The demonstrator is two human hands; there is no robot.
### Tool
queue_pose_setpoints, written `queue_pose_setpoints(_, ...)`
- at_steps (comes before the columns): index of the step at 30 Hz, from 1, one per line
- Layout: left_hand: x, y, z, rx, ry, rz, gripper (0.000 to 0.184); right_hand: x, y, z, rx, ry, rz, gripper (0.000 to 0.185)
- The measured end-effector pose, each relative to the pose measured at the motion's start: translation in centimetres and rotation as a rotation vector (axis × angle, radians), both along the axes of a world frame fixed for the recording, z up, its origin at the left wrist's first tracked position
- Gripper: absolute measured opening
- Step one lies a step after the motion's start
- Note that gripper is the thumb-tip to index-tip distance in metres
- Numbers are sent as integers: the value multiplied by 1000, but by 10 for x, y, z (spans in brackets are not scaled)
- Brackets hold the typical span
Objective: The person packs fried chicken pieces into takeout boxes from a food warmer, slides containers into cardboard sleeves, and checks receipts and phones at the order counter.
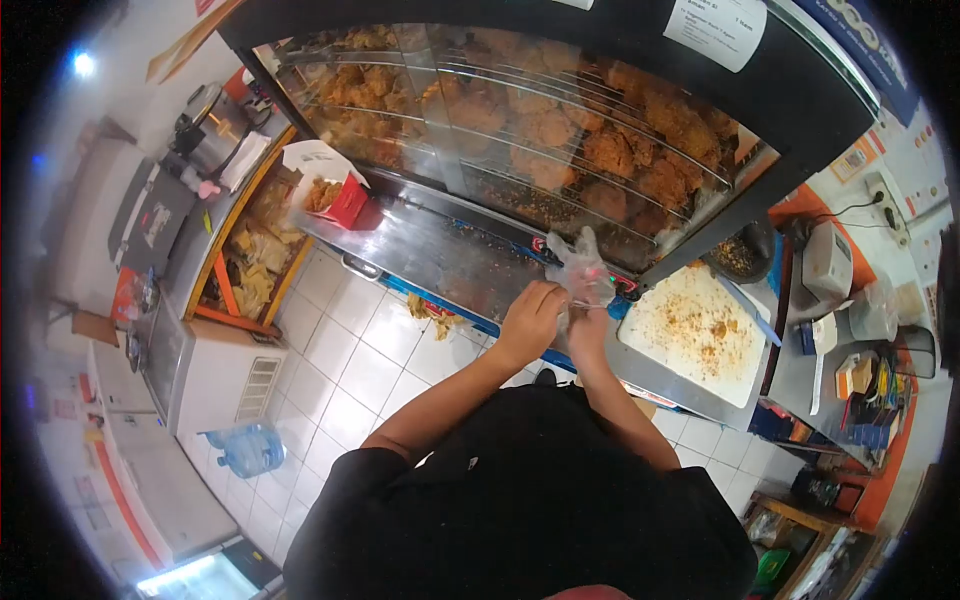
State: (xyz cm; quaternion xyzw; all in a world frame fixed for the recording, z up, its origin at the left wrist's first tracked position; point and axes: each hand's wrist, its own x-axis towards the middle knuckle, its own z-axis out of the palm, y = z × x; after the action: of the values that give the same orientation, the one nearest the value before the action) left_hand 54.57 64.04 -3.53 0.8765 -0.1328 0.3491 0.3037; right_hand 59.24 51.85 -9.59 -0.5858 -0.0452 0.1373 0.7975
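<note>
A clear plastic glove [588, 262] covers my right hand [583, 283], which is held over the edge of the metal counter [440, 262]. Its fingers point away from me, stretched out and apart inside the loose plastic. Close against the right wrist, my left hand [537, 312] is bare, with its fingers pinched at the glove's cuff. Just beyond both hands stands a glass display case [430, 120] with fried chicken [610, 150] on its wire racks. A red and white box [347, 203] with fried food in it sits on the counter to the left.
At the right lies a white cutting board [690, 335] strewn with crumbs, a knife [750, 312] along its edge. A dark mortar [742, 255] stands behind it. On the tiled floor at left lies a blue water jug [247, 450]. A printed receipt [715, 30] hangs on the case.
</note>
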Motion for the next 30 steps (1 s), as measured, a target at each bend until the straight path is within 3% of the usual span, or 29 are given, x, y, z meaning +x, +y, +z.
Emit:
queue_pose_setpoints(1,2,-5,7,11,0,-59,26,2,-2,3,-410,-382,-39,36)
queue_pose_setpoints(3,6,-15,9,19,5,-108,29,7,-6,10,-816,-769,-66,30)
queue_pose_setpoints(4,6,-17,7,70,3,-146,27,14,-4,10,-428,-614,-162,25)
queue_pose_setpoints(6,2,-17,0,134,4,-160,24,25,-2,7,-31,-433,-225,22)
queue_pose_setpoints(8,-12,-19,-19,121,-15,-27,28,36,-12,-5,-636,-648,-222,28)
queue_pose_setpoints(9,-15,-16,-30,118,4,-41,30,37,-10,9,-314,-359,-48,34)
queue_pose_setpoints(10,-14,-18,-27,127,7,-25,30,32,-5,28,-302,-359,-33,34)
queue_pose_setpoints(13,-10,-24,-10,-70,47,141,26,17,7,55,611,366,124,44)
queue_pose_setpoints(16,-4,-17,-8,-208,113,150,20,7,17,34,426,140,165,46)
queue_pose_setpoints(18,-1,-5,-24,-152,191,136,16,4,22,29,478,208,133,46)
queue_pose_setpoints(20,-3,4,-36,-79,117,115,18,10,30,23,188,371,-41,37)
queue_pose_setpoints(23,-12,11,-29,-43,41,108,20,18,38,-4,132,131,-46,28)
queue_pose_setpoints(30,-28,75,-16,-142,-37,150,15,10,111,4,157,181,207,31)
